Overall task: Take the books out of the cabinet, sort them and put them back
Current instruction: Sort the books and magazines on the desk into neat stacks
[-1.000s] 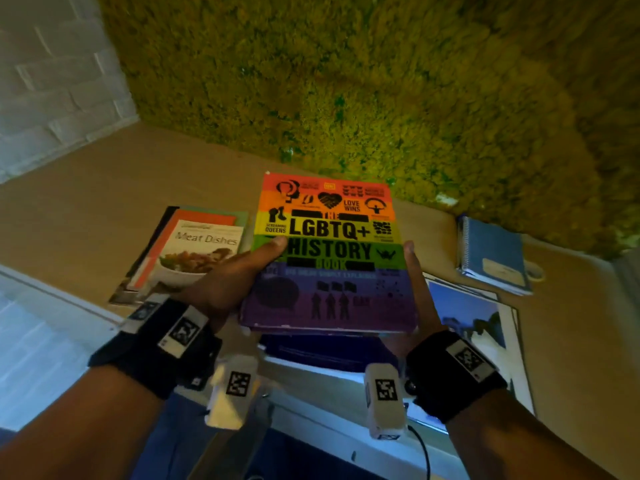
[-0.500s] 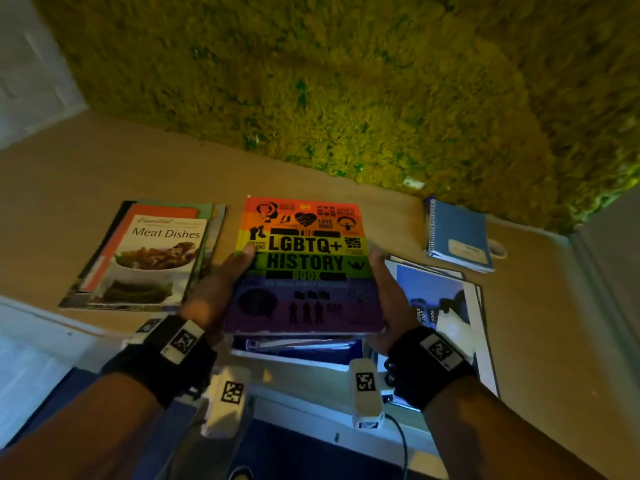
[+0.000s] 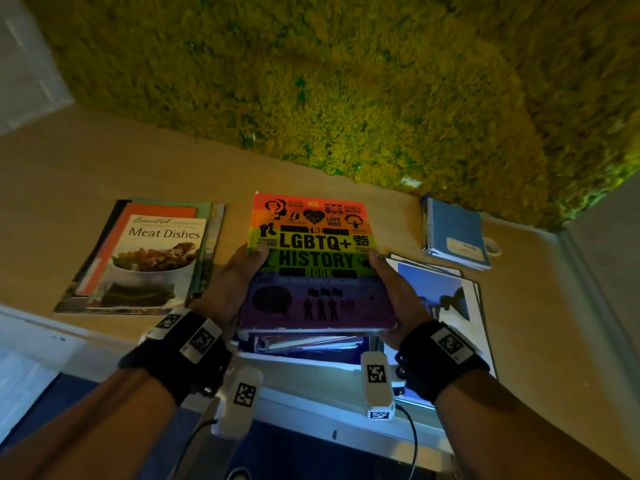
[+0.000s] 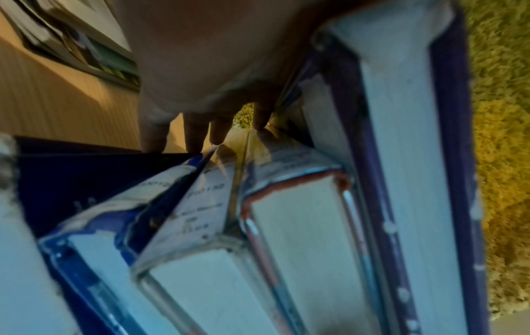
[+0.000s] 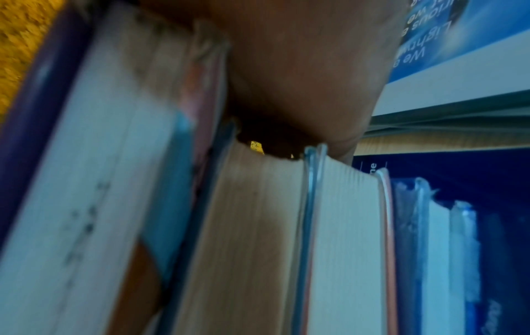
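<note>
A thick rainbow-covered history book [image 3: 315, 258] is held flat between both hands, just above a stack of books [image 3: 311, 342] at the front edge of the wooden top [image 3: 86, 174]. My left hand [image 3: 235, 289] grips its left edge with the thumb on the cover. My right hand [image 3: 398, 299] grips the right edge the same way. In the left wrist view the fingers [image 4: 198, 136] reach under the book's page block [image 4: 401, 158], above the stacked books [image 4: 301, 238]. The right wrist view shows the same page block [image 5: 94, 136] beside my palm; the fingertips are hidden.
A pile of thin cookbooks [image 3: 152, 261] topped by "Meat Dishes" lies at the left. A blue spiral notebook [image 3: 457, 233] lies at the back right, and blue picture magazines [image 3: 446, 299] lie right of the stack. A moss wall [image 3: 311, 81] closes the back.
The rainbow book has come down and closer to the stack beneath it. Both hands keep the same hold on its edges.
</note>
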Demonstrator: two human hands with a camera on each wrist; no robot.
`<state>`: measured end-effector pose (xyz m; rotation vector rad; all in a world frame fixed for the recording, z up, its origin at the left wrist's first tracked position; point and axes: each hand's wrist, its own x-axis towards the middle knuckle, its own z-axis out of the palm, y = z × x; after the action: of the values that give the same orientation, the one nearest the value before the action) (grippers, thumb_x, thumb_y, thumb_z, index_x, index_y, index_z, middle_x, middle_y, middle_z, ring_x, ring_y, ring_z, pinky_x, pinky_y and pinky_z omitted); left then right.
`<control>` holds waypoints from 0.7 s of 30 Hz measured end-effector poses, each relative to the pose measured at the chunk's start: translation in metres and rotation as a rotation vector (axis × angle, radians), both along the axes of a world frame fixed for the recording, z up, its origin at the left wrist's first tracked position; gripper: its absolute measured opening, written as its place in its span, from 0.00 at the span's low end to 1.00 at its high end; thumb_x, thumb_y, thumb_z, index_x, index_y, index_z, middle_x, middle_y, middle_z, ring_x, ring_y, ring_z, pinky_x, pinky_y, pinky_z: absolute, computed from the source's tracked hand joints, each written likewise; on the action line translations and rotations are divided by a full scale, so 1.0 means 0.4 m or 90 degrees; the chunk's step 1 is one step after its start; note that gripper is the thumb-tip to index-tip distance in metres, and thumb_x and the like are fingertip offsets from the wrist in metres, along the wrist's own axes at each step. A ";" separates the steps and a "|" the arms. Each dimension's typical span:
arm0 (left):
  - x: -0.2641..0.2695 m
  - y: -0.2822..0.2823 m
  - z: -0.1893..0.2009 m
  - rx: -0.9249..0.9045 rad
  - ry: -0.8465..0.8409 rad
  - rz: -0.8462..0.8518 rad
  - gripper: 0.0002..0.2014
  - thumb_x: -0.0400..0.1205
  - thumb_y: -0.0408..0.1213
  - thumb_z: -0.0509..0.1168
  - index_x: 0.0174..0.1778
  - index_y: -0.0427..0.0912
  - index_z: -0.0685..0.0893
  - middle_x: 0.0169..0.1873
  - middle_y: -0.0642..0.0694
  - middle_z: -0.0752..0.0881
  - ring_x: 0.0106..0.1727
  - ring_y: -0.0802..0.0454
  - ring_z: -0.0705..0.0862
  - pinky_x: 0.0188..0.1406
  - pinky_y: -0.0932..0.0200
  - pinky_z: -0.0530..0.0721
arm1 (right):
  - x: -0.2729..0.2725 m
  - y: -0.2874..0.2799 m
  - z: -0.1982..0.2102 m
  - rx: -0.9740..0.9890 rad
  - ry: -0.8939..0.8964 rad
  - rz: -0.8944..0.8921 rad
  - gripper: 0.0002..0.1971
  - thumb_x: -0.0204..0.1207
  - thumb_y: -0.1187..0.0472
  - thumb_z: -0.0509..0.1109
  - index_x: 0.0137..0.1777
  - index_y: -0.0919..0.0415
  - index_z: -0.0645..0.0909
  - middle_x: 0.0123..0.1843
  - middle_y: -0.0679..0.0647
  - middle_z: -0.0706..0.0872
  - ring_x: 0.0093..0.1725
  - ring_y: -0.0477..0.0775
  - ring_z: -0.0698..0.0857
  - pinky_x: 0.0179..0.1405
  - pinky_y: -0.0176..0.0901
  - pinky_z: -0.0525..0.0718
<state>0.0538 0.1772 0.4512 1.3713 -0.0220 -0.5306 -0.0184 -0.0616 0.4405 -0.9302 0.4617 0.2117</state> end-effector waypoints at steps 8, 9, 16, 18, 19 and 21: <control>-0.004 0.012 0.001 0.038 -0.046 -0.008 0.17 0.87 0.59 0.56 0.59 0.56 0.85 0.49 0.46 0.93 0.50 0.43 0.92 0.44 0.46 0.91 | -0.004 -0.008 0.013 -0.017 -0.015 0.020 0.28 0.86 0.40 0.63 0.79 0.57 0.78 0.72 0.67 0.86 0.67 0.72 0.87 0.64 0.73 0.86; -0.010 0.010 0.005 0.014 -0.027 -0.006 0.17 0.88 0.55 0.54 0.61 0.56 0.84 0.45 0.48 0.94 0.46 0.46 0.93 0.35 0.52 0.91 | 0.000 -0.012 0.018 -0.029 -0.010 0.032 0.27 0.86 0.43 0.64 0.78 0.59 0.78 0.71 0.68 0.86 0.64 0.71 0.89 0.62 0.72 0.88; -0.017 0.004 0.004 -0.020 0.022 0.009 0.23 0.87 0.61 0.52 0.66 0.54 0.85 0.57 0.40 0.91 0.56 0.38 0.91 0.58 0.33 0.86 | 0.025 -0.033 0.016 -0.085 -0.007 0.015 0.32 0.86 0.35 0.59 0.75 0.60 0.82 0.69 0.69 0.87 0.64 0.72 0.89 0.62 0.71 0.88; -0.021 0.007 -0.006 -0.035 0.040 0.024 0.27 0.86 0.64 0.50 0.65 0.55 0.87 0.58 0.41 0.91 0.58 0.38 0.90 0.61 0.31 0.84 | 0.029 -0.033 0.011 -0.106 0.001 -0.032 0.35 0.86 0.32 0.55 0.70 0.61 0.86 0.64 0.68 0.90 0.59 0.70 0.91 0.57 0.68 0.91; -0.025 0.010 -0.011 -0.025 0.038 0.032 0.27 0.85 0.66 0.49 0.64 0.58 0.87 0.58 0.42 0.91 0.58 0.38 0.90 0.61 0.30 0.83 | 0.034 -0.041 -0.008 -0.137 0.009 -0.058 0.33 0.85 0.33 0.57 0.66 0.59 0.88 0.61 0.67 0.92 0.57 0.69 0.92 0.57 0.68 0.91; -0.019 0.019 -0.039 0.001 0.032 0.029 0.27 0.84 0.67 0.48 0.61 0.63 0.88 0.55 0.47 0.92 0.56 0.42 0.91 0.57 0.31 0.86 | 0.043 -0.044 -0.033 -0.195 0.021 -0.078 0.27 0.84 0.34 0.61 0.59 0.54 0.90 0.54 0.61 0.95 0.52 0.64 0.94 0.57 0.64 0.91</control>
<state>0.0464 0.1849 0.4357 1.3570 0.0507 -0.5260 -0.0012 -0.0790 0.4273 -1.1943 0.5907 0.0452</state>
